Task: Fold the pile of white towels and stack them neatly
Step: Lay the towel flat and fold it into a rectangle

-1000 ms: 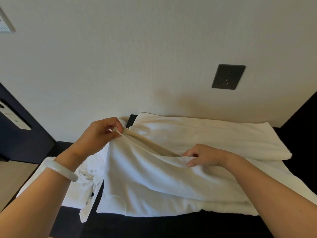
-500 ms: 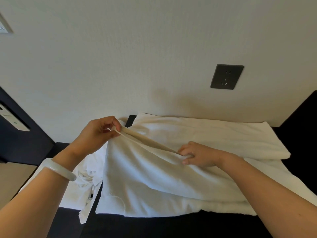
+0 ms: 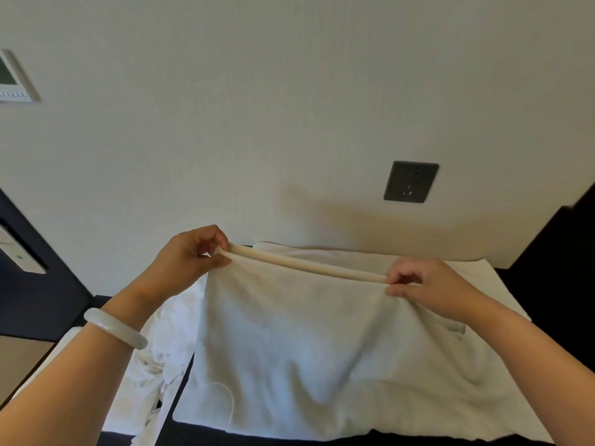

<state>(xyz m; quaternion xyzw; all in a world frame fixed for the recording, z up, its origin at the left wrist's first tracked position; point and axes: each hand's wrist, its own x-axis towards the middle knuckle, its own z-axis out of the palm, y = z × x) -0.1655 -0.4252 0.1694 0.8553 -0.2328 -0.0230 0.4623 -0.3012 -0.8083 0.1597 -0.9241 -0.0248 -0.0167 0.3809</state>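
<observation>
- Since a second ago, the right hand (image 3: 428,288) has slid rightward along the towel's top edge (image 3: 306,263), from near the middle out toward the far corner, and that edge is now stretching straight between both hands instead of sagging.
- The left hand (image 3: 190,262) is pinching the left end of the edge between thumb and curled fingers, holding it above the surface.
- The right hand is pinching the other end in the same way, slightly lower, so the edge is slanting down to the right.
- The white towel (image 3: 306,349) is hanging from this raised edge and spreading toward the person, its lower part lying on the dark surface (image 3: 199,437).
- Behind it, a folded towel (image 3: 354,255) is lying flat against the wall (image 3: 289,91).
- To the left, a crumpled pile (image 3: 151,365) of white cloth is sitting just beside the held towel, under the left forearm.
- A pale bangle (image 3: 114,328) is sitting on the left wrist.
- On the wall, a dark socket (image 3: 410,181) is showing above the right hand, and a white control panel (image 3: 13,77) is showing at the far left edge.
</observation>
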